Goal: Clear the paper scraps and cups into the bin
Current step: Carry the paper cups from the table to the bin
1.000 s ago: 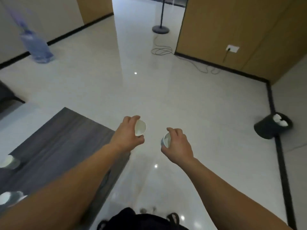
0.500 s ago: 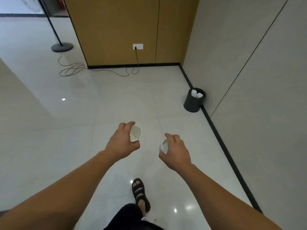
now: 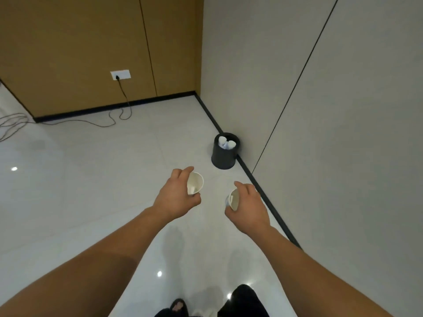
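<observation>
With white cups already in the bin (image 3: 225, 156) ahead, the left hand (image 3: 176, 197) grips one cup (image 3: 195, 183) and the right hand (image 3: 248, 207) another cup (image 3: 233, 199), neither yet dropped in.

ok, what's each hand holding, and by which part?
Left hand grips a white paper cup round its side wall; right hand grips a second white paper cup the same way.
</observation>
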A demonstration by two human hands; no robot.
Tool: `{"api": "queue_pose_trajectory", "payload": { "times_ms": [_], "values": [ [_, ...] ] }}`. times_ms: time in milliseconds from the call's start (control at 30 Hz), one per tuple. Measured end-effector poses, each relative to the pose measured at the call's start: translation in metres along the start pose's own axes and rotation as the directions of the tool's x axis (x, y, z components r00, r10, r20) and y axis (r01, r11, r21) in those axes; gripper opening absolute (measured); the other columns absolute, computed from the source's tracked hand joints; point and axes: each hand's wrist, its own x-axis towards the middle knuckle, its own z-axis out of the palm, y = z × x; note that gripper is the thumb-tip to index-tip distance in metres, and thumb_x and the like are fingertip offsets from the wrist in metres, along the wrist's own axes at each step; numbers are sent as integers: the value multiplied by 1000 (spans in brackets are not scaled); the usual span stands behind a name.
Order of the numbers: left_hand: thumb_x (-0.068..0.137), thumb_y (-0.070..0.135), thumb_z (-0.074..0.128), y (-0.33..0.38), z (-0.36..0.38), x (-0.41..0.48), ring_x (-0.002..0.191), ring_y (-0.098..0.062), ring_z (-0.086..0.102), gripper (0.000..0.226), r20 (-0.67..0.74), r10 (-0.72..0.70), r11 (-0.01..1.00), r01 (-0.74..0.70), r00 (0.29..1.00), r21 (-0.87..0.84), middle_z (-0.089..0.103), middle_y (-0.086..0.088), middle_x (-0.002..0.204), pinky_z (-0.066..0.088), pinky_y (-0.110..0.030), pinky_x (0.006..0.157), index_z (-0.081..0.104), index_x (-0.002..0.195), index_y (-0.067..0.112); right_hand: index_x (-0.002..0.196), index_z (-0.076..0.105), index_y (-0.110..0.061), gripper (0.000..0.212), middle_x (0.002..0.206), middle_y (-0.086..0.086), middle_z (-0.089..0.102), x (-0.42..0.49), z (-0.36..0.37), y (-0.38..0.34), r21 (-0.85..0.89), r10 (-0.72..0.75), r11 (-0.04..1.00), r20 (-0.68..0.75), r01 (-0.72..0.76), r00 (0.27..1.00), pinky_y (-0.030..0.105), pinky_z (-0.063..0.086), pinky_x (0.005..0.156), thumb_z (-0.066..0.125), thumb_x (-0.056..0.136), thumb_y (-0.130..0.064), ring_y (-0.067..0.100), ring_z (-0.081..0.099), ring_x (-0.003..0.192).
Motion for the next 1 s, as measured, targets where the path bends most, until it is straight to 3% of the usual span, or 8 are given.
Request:
{"api": "queue_pose_trajectory", "payload": {
  "times_ms": [300, 567, 800, 1000],
  "values": [
    [80, 35, 70, 65, 57, 207, 113, -27, 52, 76, 18, 24, 999, -24, 1000, -30, 37, -3, 138, 47, -33, 92, 31, 145, 25, 148, 26, -26, 75, 141, -1, 33, 198, -28, 81, 9, 33, 999, 15, -33, 999, 34, 46, 92, 62, 83, -39, 22, 39, 124],
    [80, 37, 72, 117, 60, 360, 113, -28, 51, 78, -20, -2, 999, 1, 1000, -38, 38, -5, 138, 49, -37, 94, 31, 145, 21, 145, 29, -23, 72, 140, 0, 34, 359, -84, 122, 10, 9, 1000, 33, -10, 999, 36, 45, 92, 62, 83, -37, 24, 41, 122],
    [79, 36, 71, 115, 76, 502, 112, -26, 51, 77, 31, -17, 999, 18, 999, -38, 37, -3, 137, 46, -32, 88, 30, 144, 25, 147, 30, -21, 74, 139, 3, 36, 479, -84, 141, 33, 44, 998, 41, -45, 998, 34, 43, 95, 64, 83, -37, 25, 42, 122],
    [80, 32, 72, 75, 104, 656, 114, -28, 51, 79, 139, 11, 998, -3, 990, -61, 35, -5, 139, 46, -35, 92, 29, 145, 24, 148, 28, -22, 76, 143, 1, 33, 607, -47, 145, 37, 114, 992, 72, -117, 991, 32, 44, 95, 65, 84, -38, 22, 40, 123]
  ]
}}
